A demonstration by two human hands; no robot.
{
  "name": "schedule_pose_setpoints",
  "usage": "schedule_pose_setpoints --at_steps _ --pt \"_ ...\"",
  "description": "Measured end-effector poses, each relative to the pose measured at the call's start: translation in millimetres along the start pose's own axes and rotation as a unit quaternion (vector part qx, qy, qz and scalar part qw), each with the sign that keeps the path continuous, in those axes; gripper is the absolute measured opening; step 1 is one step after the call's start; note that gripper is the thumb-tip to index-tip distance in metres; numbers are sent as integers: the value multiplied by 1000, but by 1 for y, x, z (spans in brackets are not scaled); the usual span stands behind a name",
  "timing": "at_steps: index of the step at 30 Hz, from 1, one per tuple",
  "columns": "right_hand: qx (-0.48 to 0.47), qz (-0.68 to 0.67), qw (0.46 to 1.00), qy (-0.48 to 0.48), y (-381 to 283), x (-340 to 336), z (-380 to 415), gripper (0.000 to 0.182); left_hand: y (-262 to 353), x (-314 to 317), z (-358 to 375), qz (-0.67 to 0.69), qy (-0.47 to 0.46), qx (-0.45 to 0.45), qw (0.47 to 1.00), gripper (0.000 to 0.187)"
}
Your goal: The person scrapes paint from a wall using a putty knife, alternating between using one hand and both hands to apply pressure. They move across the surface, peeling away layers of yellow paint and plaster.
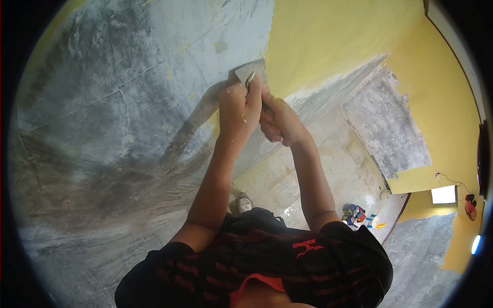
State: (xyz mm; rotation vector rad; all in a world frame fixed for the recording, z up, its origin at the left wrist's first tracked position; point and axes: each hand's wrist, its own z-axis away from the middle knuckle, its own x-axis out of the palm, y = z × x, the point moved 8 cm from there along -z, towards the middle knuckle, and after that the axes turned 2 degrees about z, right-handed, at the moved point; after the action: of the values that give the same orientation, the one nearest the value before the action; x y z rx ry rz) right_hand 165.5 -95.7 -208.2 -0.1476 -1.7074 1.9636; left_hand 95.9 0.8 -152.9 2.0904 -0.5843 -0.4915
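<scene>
I see both hands stacked on one tool: a wide-bladed scraper (251,72) pressed against the wall (102,102) at the boundary where bare grey plaster meets the remaining yellow paint (328,41). The left hand (239,109) sits in front, its fingers (251,100) curled tight around the handle just below the blade; the right hand (280,123) is tucked behind and slightly lower, fingers wrapped closed over the handle's end, touching the left hand. Neither hand has any spread to it.

From the fingers, the blade lies straight ahead and up in the head view, just beyond the left hand's knuckles, so the left hand is the nearer one to the working edge. The scraper's long axis runs from the right hand's grip through the left hand to the blade, tilted a little toward the upper right. The blade's broad edge points at the paint line, flat face against the plaster as far as I can tell; the exact contact is partly hidden by the left hand.

Below, a tiled floor (287,190) with a small heap of coloured items (359,215) well apart from the hands.
</scene>
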Motion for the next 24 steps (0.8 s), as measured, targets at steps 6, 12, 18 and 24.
schedule_pose_setpoints --at_steps 6,12,18,24 --pt "-10 7 1000 11 -6 4 4 64 6 2 -4 9 4 7 1000 57" --pt "-18 48 998 36 -7 6 3 63 2 1 0 145 9 -35 989 56" --pt "-10 35 999 26 2 7 7 65 -17 -1 5 29 2 -4 1000 55" --pt "-47 64 996 40 -24 5 3 66 7 3 -8 108 -37 -73 991 48"
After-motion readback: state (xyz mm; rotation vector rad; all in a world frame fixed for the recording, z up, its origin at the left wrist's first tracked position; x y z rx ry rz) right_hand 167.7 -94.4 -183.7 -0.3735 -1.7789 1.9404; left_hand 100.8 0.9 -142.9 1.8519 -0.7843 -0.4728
